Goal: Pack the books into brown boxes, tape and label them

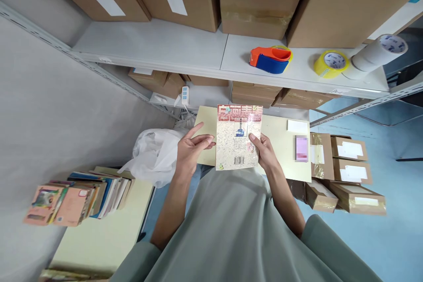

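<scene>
A book (228,150) with a red-patterned top band, a speckled cream cover and a barcode is held upright over the pale yellow table (277,158). My right hand (264,150) grips its right edge, with the thumb on the cover and the other fingers behind it. Just left of the book is my left hand (193,147), the index finger stretched out and the thumb near the other fingers. It holds nothing visible, and a small gap separates it from the cover.
Stacked books (72,202) stand on a side table at left, beside a white plastic bag (155,150). The shelf (158,44) ahead bears boxes, an orange-blue tape dispenser (271,59) and tape rolls (330,64). Cartons (350,172) are piled at right.
</scene>
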`<state>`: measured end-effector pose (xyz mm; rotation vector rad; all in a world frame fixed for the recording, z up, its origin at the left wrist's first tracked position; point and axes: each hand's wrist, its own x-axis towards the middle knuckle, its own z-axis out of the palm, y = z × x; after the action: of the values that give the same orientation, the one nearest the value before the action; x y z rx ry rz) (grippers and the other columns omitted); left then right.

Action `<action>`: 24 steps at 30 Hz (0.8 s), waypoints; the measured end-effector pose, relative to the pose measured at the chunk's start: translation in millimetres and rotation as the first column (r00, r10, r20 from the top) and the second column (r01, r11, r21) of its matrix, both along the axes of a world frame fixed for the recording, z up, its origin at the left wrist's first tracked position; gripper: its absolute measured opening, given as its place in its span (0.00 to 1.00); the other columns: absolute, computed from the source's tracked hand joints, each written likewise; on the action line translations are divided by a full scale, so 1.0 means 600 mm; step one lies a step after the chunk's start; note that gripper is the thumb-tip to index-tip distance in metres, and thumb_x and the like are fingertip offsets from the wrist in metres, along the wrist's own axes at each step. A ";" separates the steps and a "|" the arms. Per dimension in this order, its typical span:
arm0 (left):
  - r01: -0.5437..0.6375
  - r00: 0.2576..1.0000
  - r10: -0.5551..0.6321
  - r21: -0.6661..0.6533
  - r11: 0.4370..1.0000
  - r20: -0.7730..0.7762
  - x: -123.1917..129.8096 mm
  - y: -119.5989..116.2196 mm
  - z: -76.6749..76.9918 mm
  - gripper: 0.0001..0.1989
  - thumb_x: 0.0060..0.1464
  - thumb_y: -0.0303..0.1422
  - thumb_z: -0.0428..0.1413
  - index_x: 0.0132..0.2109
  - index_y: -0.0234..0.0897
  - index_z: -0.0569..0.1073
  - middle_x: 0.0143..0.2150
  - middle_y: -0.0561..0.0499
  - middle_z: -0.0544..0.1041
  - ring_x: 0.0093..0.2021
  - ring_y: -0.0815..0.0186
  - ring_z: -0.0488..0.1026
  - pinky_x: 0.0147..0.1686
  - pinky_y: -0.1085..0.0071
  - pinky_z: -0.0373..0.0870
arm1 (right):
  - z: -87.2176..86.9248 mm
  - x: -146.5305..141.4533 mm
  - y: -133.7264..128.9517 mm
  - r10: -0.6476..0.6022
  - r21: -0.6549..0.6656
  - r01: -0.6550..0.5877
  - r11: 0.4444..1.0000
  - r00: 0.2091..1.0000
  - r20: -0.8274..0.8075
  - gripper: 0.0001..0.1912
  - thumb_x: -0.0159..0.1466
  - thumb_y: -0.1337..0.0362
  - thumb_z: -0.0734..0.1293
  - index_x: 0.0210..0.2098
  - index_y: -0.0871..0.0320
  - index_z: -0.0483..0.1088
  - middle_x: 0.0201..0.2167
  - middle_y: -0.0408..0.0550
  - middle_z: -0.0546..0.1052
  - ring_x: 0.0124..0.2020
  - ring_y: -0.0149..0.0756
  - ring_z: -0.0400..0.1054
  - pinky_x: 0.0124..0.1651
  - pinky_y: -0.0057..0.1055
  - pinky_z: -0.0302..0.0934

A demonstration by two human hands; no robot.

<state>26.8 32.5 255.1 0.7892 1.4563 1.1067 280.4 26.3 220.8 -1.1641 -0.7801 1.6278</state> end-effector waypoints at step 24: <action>0.050 0.997 -0.050 0.000 0.999 0.053 0.015 0.009 0.049 0.49 0.46 0.44 0.79 0.73 0.34 0.75 0.45 0.44 0.91 0.36 0.57 0.88 0.40 0.63 0.88 | 0.001 0.005 0.009 -0.056 -0.011 0.055 0.998 0.993 -0.103 0.27 0.57 0.38 0.83 0.43 0.52 0.82 0.46 0.51 0.90 0.57 0.57 0.83 0.57 0.48 0.80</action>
<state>35.5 37.8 284.5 0.7851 1.3858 1.0809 283.6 31.6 221.4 -1.0887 -0.6702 1.6325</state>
